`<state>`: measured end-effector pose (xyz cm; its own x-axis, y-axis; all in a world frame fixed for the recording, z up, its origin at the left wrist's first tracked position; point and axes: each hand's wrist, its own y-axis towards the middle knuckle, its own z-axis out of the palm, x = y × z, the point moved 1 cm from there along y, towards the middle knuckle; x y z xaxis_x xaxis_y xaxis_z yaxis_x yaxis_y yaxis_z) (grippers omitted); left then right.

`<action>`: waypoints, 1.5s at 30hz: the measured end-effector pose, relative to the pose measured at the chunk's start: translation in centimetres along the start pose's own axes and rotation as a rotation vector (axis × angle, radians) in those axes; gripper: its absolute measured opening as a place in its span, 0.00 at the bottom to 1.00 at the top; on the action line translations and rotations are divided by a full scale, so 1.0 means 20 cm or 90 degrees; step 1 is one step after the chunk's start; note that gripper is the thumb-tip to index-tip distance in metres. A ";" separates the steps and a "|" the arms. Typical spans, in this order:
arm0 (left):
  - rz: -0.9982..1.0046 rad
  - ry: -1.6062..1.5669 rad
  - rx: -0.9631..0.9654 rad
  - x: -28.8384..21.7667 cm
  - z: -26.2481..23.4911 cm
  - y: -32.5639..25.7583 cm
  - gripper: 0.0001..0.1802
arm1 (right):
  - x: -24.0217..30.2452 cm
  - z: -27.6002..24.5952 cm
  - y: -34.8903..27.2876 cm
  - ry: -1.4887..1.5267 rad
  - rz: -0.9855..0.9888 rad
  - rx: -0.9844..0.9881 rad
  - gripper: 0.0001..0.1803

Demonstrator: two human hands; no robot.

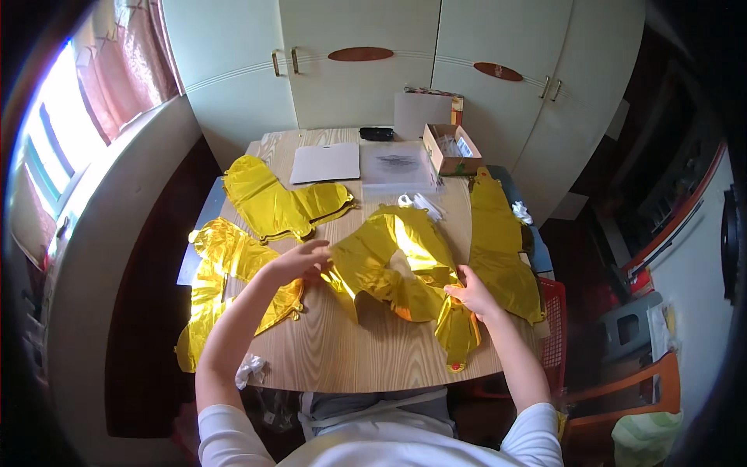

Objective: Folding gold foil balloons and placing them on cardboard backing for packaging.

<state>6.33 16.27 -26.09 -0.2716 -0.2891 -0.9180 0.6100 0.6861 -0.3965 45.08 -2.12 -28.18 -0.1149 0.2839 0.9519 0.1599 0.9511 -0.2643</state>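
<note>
In front of me a gold foil balloon (373, 261), limp and creased, is partly lifted off the wooden table (342, 350). My left hand (299, 261) is closed at its left edge, with some fingertips hidden by the foil. On the other side, my right hand (473, 294) grips the balloon, thumb on top, and a narrow part hangs down toward the table's front edge. Three more gold foil balloons lie flat: one at the far left (268, 198), a crumpled one at the near left (206, 288), and a long one at the right (498, 241).
At the back are a white board (325, 163), a clear plastic sheet (397, 167), a black tray (377, 134) and a cardboard box (453, 152) of small items. White scraps (420, 204) lie behind the balloon. Crumpled tissue (249, 370) sits near my left forearm. A red basket (554, 327) stands at right.
</note>
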 end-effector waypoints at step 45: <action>0.352 0.903 -0.093 0.16 0.62 -0.17 0.48 | 0.38 0.23 0.63 -0.787 -0.299 -0.008 0.27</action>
<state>12.64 4.65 -27.89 -0.5590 0.8163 -0.1454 0.8181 0.5716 0.0636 41.76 12.46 -25.00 -0.9732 -0.1406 0.1820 -0.1321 0.9895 0.0581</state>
